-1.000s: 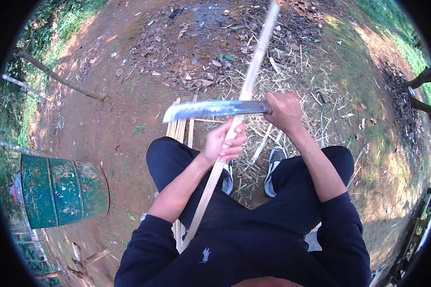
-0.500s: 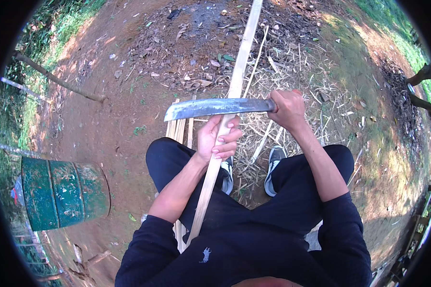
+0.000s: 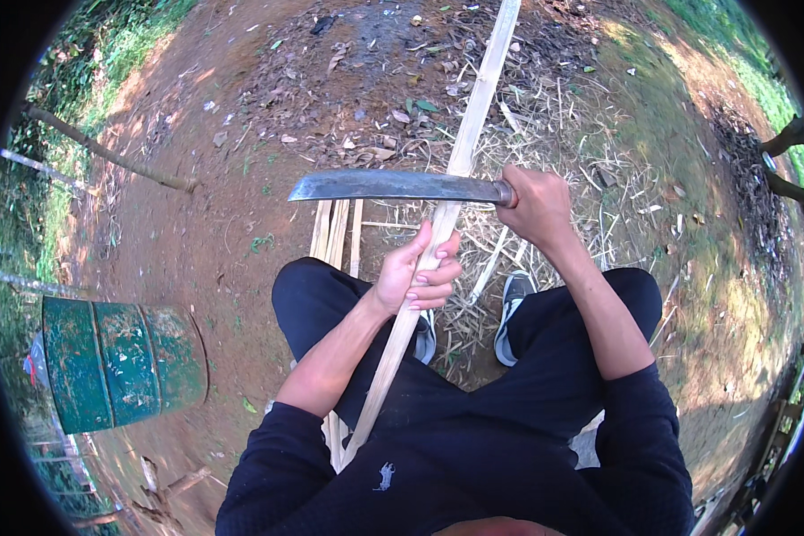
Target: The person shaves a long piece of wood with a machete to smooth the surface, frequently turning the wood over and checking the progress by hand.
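My left hand (image 3: 417, 275) is closed around a long pale strip of split bamboo or wood (image 3: 478, 116), just on the near side of a machete. The strip slants from beside my torso up to the far edge of view. Closed on the machete's handle, my right hand (image 3: 540, 205) is to the right of the strip. The machete's dark blade (image 3: 366, 185) points left and lies across the strip, apparently touching it. My fingers hide most of the handle.
Thin pale shavings (image 3: 590, 201) litter the ground ahead of my shoes (image 3: 515, 295). More pale strips (image 3: 332, 232) lie beside my left knee. A dented green drum (image 3: 121, 362) is on its side at left. Dry leaves (image 3: 380, 147) cover the ground farther off.
The strip's far end has swung right. The machete has shifted slightly away from me, its tip moving left, and the gap between blade and left hand is wider. A thin sliver beside the strip no longer shows.
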Available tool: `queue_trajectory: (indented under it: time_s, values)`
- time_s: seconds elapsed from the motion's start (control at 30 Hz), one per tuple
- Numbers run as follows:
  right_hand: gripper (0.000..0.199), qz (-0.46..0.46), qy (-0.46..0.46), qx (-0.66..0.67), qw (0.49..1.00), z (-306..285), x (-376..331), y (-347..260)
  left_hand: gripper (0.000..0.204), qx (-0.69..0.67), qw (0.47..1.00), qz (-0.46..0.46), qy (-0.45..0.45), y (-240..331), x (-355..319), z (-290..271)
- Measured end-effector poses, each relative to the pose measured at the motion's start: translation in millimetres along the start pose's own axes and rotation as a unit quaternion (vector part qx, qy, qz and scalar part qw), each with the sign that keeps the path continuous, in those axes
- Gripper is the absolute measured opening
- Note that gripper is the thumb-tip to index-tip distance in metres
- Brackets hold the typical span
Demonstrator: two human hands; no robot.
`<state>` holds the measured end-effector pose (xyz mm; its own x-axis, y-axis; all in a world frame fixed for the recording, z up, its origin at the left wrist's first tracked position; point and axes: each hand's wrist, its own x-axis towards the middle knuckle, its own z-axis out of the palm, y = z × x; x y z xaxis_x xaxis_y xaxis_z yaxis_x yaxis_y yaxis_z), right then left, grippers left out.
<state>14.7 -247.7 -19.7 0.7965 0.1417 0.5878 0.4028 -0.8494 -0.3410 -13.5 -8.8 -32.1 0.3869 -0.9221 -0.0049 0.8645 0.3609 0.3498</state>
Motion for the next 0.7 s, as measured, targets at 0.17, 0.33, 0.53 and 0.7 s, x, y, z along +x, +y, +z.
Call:
queue_trajectory:
  time_s: [0.17,0.33,0.53,0.7]
  values:
    - [0.017,0.011,-0.036,-0.002,0.999,-5,2,-2,0.046,0.067,0.997,-0.006,0.035,-1,-2,2]
    - [0.018,-0.006,-0.018,0.014,1.0,4,-2,10,0.046,0.147,0.985,-0.015,0.083,-5,0,9]
    - [0.018,-0.01,-0.024,-0.042,0.999,30,-6,32,0.046,0.051,0.994,-0.018,0.095,-8,6,1]
    - [0.018,-0.001,-0.011,-0.047,0.999,42,-3,61,0.044,-0.025,0.997,0.001,0.073,2,14,-6]
